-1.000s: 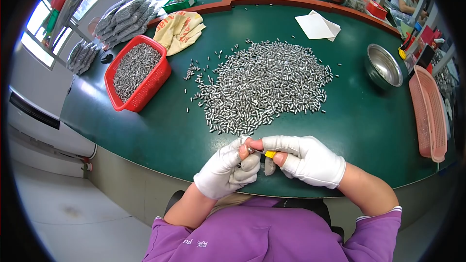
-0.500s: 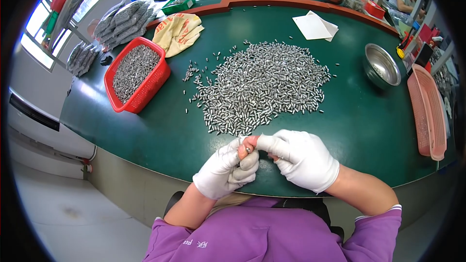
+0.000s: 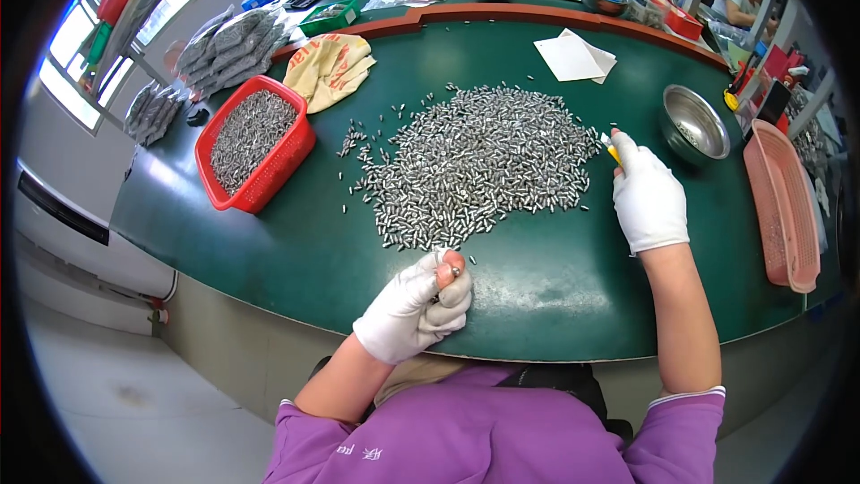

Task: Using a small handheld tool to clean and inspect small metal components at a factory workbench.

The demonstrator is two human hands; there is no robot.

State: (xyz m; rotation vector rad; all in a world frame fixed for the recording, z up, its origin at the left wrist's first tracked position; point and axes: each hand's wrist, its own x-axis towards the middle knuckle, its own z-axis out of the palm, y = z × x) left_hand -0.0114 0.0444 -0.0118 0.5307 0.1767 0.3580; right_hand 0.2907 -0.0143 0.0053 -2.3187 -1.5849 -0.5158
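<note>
A small metal piece (image 3: pixel 455 272) is pinched between the bared thumb and fingertip of the left hand (image 3: pixel 414 305), which is held narrow just below the near edge of a heap of metal pieces (image 3: pixel 479 161). The two hands met at this piece half a second ago; now they are parted, and the piece is left in the left hand's grip alone, so whatever was being done to it by both hands has been broken off or paused. By the left fingertips, a single loose piece (image 3: pixel 473 260) is seen on the green table (image 3: pixel 555 323) (that spot was covered by the right hand before, so whether it was newly laid there cannot be told). The right hand (image 3: pixel 652 202) has been carried outward to the heap's right edge, its fingers closed around a slim yellow item (image 3: pixel 614 154) whose kind cannot be made out. Farther right, a steel bowl (image 3: pixel 708 116) and a pink basket (image 3: pixel 781 206) are set, while a red basket (image 3: pixel 269 186) filled with similar pieces is placed at the left.
</note>
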